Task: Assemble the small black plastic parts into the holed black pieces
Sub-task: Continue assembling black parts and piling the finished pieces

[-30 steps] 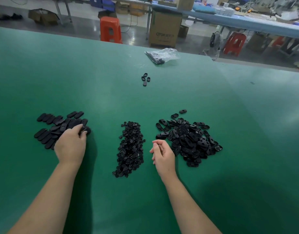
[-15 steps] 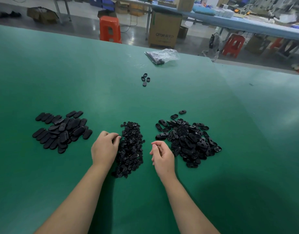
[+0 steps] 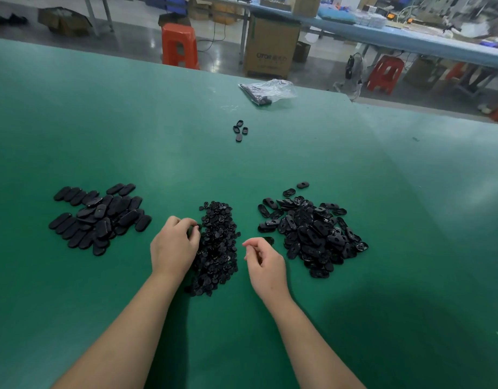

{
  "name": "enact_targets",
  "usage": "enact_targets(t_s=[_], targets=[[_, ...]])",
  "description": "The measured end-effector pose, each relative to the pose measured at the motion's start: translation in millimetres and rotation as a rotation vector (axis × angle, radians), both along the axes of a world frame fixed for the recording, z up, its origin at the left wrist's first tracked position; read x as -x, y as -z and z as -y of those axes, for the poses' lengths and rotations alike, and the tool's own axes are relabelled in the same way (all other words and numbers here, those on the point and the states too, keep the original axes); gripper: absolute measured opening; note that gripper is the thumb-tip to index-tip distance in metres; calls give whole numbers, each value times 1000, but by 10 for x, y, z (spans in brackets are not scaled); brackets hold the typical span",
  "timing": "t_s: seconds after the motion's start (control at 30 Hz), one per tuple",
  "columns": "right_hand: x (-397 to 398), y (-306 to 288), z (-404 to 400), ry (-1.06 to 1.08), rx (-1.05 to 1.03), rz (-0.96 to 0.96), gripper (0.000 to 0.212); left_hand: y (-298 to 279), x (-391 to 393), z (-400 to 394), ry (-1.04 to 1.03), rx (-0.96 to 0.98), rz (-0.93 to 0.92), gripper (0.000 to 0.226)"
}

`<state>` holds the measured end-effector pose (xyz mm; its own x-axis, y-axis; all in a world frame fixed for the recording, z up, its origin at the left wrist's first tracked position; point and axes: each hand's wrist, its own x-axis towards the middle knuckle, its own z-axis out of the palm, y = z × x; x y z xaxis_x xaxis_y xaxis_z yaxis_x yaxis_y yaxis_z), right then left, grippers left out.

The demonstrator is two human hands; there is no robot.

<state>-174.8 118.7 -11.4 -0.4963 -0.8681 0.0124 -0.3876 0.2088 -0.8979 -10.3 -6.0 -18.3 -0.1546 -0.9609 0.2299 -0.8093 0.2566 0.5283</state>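
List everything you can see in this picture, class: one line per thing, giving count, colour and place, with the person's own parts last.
green table: one, green, fills the foreground.
pile of oval pieces: one pile, black, table left.
pile of small parts: one pile, black, table centre.
pile of holed pieces: one pile, black, table right.
loose pieces: four, black, further up the table.
plastic bag: one, clear with dark contents, far table edge.
stools: two clearly seen, orange-red, floor beyond.
cardboard box: one large, brown, floor beyond.
long bench: one, blue top, background.
left hand: fingers curled at the small parts' left edge.
right hand: fingers loosely curled, beside the holed pieces; contents unclear.
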Motion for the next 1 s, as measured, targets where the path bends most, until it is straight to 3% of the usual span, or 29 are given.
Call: enact_targets(t_s=[0.4, 0.63, 0.9, 1.0], targets=[[205, -130, 23, 0, -29, -258, 20, 2, -8, 6, 36, 2, 41, 16], [501, -118, 17, -89, -382, -588, 36, 2, -1, 5, 21, -2, 35, 20], [445, -107, 24, -83, -325, -645, 23, -9, 16, 13, -29, -33, -39, 20], [407, -103, 30, -34, -259, -531, 19, -23, 20, -2, -38, -36, -66, 20]])
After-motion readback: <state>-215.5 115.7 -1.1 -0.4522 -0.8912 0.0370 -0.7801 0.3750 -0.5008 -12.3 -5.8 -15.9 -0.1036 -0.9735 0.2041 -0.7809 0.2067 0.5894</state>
